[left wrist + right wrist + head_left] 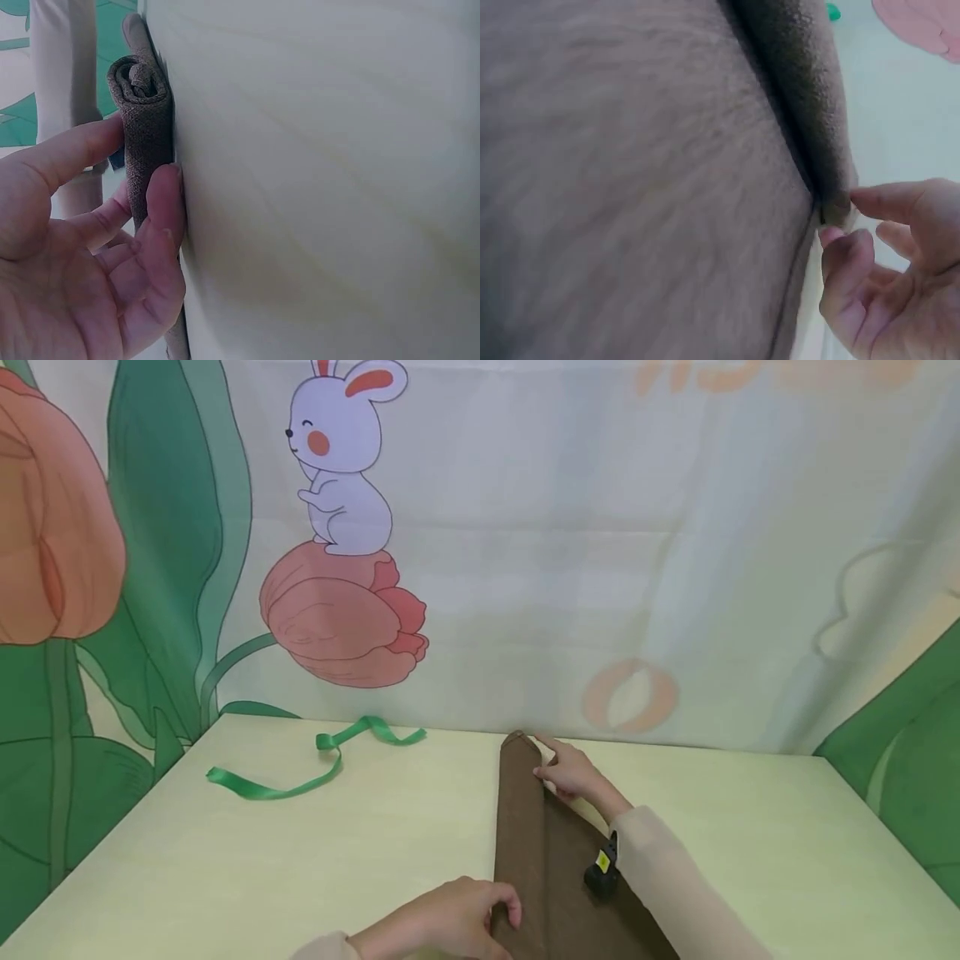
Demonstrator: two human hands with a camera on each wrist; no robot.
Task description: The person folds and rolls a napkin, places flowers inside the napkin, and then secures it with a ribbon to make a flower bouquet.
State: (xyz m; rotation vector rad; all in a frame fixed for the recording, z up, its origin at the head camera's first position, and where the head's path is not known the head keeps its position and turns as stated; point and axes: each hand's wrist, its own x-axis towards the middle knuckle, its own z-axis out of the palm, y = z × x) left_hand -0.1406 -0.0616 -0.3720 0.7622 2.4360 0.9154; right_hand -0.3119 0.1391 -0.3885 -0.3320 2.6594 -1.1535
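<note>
A brown towel [519,827] lies on the table with its left side rolled into a long, flat strip, while a single layer spreads out to the right. At the near part of this roll, my left hand [461,914] grips it with bent fingers. The left wrist view shows the coiled end of the towel [141,86] between the thumb and fingers of the left hand [82,255]. My right hand [573,772] is at the far end of the roll. Up close, the right hand [907,277] pinches the towel's rolled corner [836,206] between thumb and finger.
A loose green ribbon [288,791] lies in curls at the table's back left. The pale yellow table [337,852] ends at a hanging backdrop [525,568] printed with a rabbit and tulips. A black wrist camera [602,872] hangs above the towel's flat part.
</note>
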